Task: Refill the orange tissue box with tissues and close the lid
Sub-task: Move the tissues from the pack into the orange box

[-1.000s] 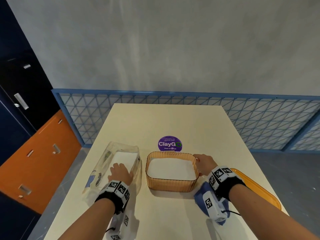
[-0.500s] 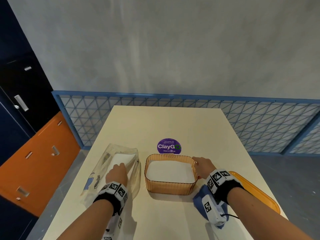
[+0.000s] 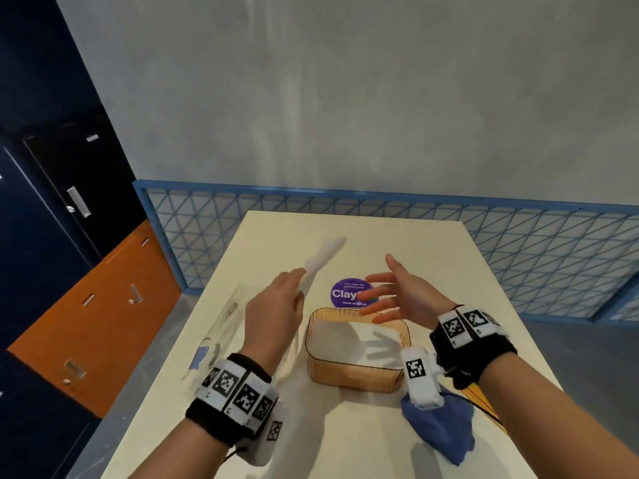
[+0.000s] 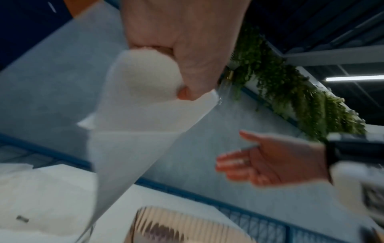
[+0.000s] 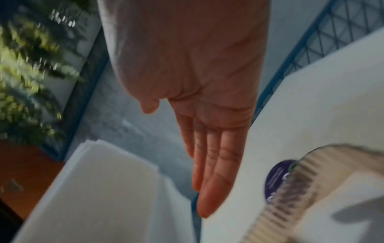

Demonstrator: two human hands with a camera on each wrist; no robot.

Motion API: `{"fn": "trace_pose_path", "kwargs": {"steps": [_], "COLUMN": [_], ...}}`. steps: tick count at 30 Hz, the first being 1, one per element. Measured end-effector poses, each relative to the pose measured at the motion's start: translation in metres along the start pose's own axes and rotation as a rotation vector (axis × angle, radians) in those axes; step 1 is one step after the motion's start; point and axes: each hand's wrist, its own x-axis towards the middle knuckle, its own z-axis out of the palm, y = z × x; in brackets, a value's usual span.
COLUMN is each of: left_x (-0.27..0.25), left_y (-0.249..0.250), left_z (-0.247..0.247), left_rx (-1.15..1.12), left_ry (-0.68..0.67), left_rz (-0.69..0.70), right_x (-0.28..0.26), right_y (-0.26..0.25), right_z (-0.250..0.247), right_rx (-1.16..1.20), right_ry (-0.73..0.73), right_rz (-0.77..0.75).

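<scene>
The ribbed orange tissue box (image 3: 356, 376) stands open on the table with a white layer of tissues inside. Above and left of it, my left hand (image 3: 297, 288) grips a stack of white tissues (image 3: 325, 257), lifted clear of the table and tilted. The left wrist view shows the fingers curled round that stack (image 4: 141, 102). My right hand (image 3: 377, 292) hovers over the box's far rim, fingers straight and spread, holding nothing; its palm (image 5: 207, 106) faces the stack (image 5: 93, 189). An edge of the orange lid (image 3: 484, 402) shows under my right forearm.
A clear plastic tissue wrapper (image 3: 221, 326) lies left of the box. A purple round sticker (image 3: 345, 293) sits on the cream table (image 3: 345, 233) behind the box. A blue railing (image 3: 518, 236) runs past the far edge; dark and orange cabinets (image 3: 96, 305) stand to the left.
My left hand has pulled the tissue stack out of the wrapper and raised it. My right hand has left the box's right rim, lifted and opened toward the stack.
</scene>
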Motion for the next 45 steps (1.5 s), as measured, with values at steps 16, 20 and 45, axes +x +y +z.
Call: {"fn": "trace_pose_path", "kwargs": {"steps": [16,20,45], "left_x": [-0.018,0.005,0.000], "left_y": [0.014,0.009,0.006], "left_z": [0.047,0.043,0.040], "left_rx": [-0.999,-1.331,-1.010], "left_ry": [-0.176,-0.355,-0.347], "left_rz": [-0.536,-0.697,-0.284], "right_x": [-0.027,-0.027,-0.007], "right_y": [-0.018,0.001,0.047], "right_z": [-0.014,-0.019,-0.032], "right_rx": [-0.552,-0.387,-0.050], "right_ry": [0.138,0.127,0.086], "right_rz": [-0.467,-0.474,-0.355]}}
